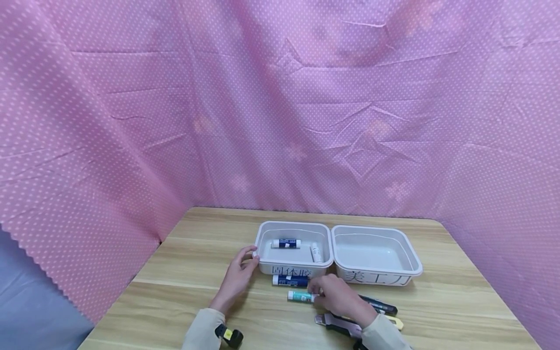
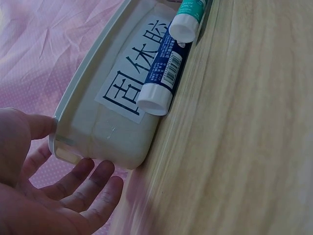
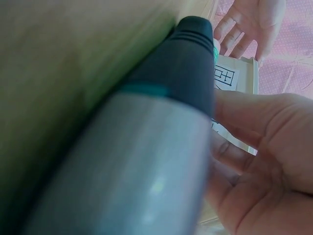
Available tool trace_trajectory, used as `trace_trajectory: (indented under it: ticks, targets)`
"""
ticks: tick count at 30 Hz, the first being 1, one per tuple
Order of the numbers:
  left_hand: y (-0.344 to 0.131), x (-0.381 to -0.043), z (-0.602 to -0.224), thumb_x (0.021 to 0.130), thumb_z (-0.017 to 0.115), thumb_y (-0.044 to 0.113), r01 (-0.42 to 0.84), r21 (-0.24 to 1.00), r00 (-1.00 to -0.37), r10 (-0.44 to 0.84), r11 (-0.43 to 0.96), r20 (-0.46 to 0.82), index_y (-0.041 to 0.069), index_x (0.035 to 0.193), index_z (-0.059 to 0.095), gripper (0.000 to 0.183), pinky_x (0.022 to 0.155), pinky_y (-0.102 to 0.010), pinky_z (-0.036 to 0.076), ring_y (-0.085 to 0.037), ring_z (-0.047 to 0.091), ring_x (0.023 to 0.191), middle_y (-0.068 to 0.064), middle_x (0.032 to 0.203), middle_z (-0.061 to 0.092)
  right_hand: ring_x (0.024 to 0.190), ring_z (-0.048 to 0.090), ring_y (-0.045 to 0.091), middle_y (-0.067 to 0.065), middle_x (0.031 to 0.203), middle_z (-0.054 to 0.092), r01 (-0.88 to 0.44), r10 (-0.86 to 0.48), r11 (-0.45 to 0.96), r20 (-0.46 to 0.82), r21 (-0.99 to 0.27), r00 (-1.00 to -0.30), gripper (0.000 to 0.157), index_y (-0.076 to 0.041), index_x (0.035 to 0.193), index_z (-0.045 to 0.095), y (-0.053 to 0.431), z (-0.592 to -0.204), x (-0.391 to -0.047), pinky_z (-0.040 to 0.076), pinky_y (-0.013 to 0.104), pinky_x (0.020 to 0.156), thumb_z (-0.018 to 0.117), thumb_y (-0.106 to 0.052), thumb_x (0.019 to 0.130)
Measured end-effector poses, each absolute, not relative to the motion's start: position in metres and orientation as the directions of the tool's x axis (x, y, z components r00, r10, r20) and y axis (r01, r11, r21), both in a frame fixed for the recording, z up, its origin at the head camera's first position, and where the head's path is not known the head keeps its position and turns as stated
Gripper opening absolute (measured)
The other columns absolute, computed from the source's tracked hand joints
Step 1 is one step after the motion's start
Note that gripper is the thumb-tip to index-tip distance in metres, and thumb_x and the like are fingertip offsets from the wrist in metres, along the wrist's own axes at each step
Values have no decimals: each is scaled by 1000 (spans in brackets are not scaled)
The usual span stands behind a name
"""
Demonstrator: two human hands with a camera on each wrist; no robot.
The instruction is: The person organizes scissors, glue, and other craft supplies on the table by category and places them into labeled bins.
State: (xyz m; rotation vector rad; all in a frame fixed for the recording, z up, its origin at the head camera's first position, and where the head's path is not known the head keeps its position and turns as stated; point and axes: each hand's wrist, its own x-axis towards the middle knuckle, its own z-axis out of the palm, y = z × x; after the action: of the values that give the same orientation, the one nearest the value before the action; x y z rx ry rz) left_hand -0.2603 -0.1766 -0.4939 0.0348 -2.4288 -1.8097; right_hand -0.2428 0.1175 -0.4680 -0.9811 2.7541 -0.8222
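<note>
My left hand (image 1: 238,279) rests at the left end of the left white box (image 1: 294,224), its thumb at the rim and its fingers spread against the end wall. Inside lie a blue glue stick (image 1: 286,243) and a white glue stick (image 1: 316,253). Another blue glue stick (image 1: 289,281) lies along the box's labelled front. My right hand (image 1: 339,296) pinches the right end of a green glue stick (image 1: 300,296) just in front of that one; the stick's white-capped end points left. In the right wrist view, a dark and silver object (image 3: 151,132) hides the fingertips.
The right white box (image 1: 374,228), also labelled, stands beside the left one. Utility knives lie under and beside my right forearm: a purple-grey one (image 1: 339,324), a black one (image 1: 380,305) and a yellow one (image 1: 396,322). Pink dotted cloth (image 1: 306,121) hangs behind the wooden table (image 1: 175,287).
</note>
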Motion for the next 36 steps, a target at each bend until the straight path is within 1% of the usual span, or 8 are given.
trace_trajectory:
  ticks: [6, 11, 15, 20, 25, 30, 36]
  targets:
    - [-176, -260, -493, 106, 57, 29, 44, 957, -994, -85, 286, 72, 15, 145, 52, 41, 105, -50, 51, -35, 61, 125, -18, 140, 57, 78, 60, 3, -8, 88, 70, -552, -608, 643, 84, -530, -789, 20, -14, 103, 77, 118, -468, -243, 51, 24, 67, 77, -3, 86]
    - [-177, -260, -493, 106, 57, 28, 41, 958, -994, -84, 285, 67, 16, 145, 52, 41, 105, -50, 51, -35, 61, 125, -18, 140, 57, 77, 58, 2, -7, 88, 70, -540, -603, 639, 78, -548, -794, 20, -15, 103, 77, 117, -467, -244, 49, 23, 65, 76, -3, 87]
    - [-178, -260, -493, 106, 57, 29, 42, 957, -994, -86, 287, 69, 15, 145, 52, 41, 104, -49, 52, -35, 62, 124, -19, 140, 57, 78, 59, 2, -6, 90, 71, -530, -598, 640, 73, -556, -799, 22, -16, 104, 77, 117, -466, -244, 50, 22, 66, 76, -2, 87]
    - [-178, -260, -494, 106, 57, 27, 48, 955, -993, -90, 294, 78, 14, 144, 52, 41, 104, -49, 52, -35, 62, 123, -19, 139, 58, 80, 60, 1, -8, 90, 71, -552, -598, 637, 107, -538, -794, 21, -15, 104, 77, 118, -466, -245, 51, 22, 68, 76, -2, 87]
    - [-178, -260, -495, 106, 58, 25, 77, 949, -990, -86, 305, 108, 13, 143, 53, 40, 104, -51, 51, -36, 63, 122, -21, 138, 59, 84, 64, 4, -8, 93, 72, -575, -602, 629, 140, -523, -786, 22, -14, 103, 77, 118, -464, -245, 54, 24, 71, 76, -1, 85]
    - [-177, -259, -495, 105, 59, 27, 91, 952, -990, -78, 293, 118, 12, 144, 53, 41, 103, -51, 52, -37, 63, 121, -22, 137, 59, 87, 66, 7, -6, 96, 73, -588, -606, 613, 163, -528, -779, 22, -15, 104, 77, 120, -462, -243, 55, 25, 72, 76, -1, 86]
    - [-177, -260, -496, 105, 58, 28, 78, 955, -992, -72, 286, 103, 13, 144, 52, 42, 101, -47, 54, -36, 63, 121, -21, 139, 58, 90, 69, 12, -2, 100, 76, -620, -611, 591, 215, -516, -762, 22, -13, 104, 77, 121, -458, -241, 58, 28, 76, 75, -1, 87]
